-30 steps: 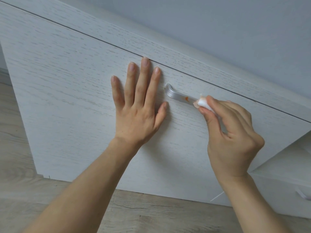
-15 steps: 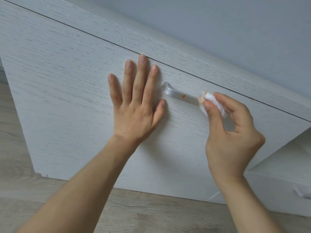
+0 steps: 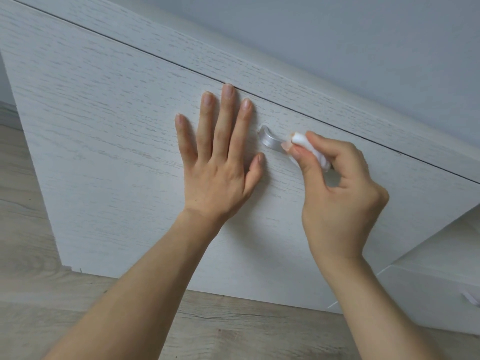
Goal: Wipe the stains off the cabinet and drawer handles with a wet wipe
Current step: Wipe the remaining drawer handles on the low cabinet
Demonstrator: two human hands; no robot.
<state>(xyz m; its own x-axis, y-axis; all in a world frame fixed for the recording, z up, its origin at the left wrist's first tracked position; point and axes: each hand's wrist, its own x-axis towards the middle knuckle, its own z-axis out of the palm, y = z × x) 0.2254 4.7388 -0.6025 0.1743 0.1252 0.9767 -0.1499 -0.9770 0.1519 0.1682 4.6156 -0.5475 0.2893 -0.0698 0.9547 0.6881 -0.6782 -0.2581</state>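
Centre frame, the left hand point(image 3: 220, 162) lies flat, fingers spread, on the cabinet door point(image 3: 104, 126); the right hand point(image 3: 337, 193) pinches the wet wipe point(image 3: 306, 145) against the handle point(image 3: 270, 139); its soiled tip could smear residue back.

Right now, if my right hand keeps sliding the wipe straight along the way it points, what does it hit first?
The right hand pinches the wet wipe on the silver handle, pointing up-left. It would probably first meet the handle's curved end, then the left hand, which is flat on the drawer front.
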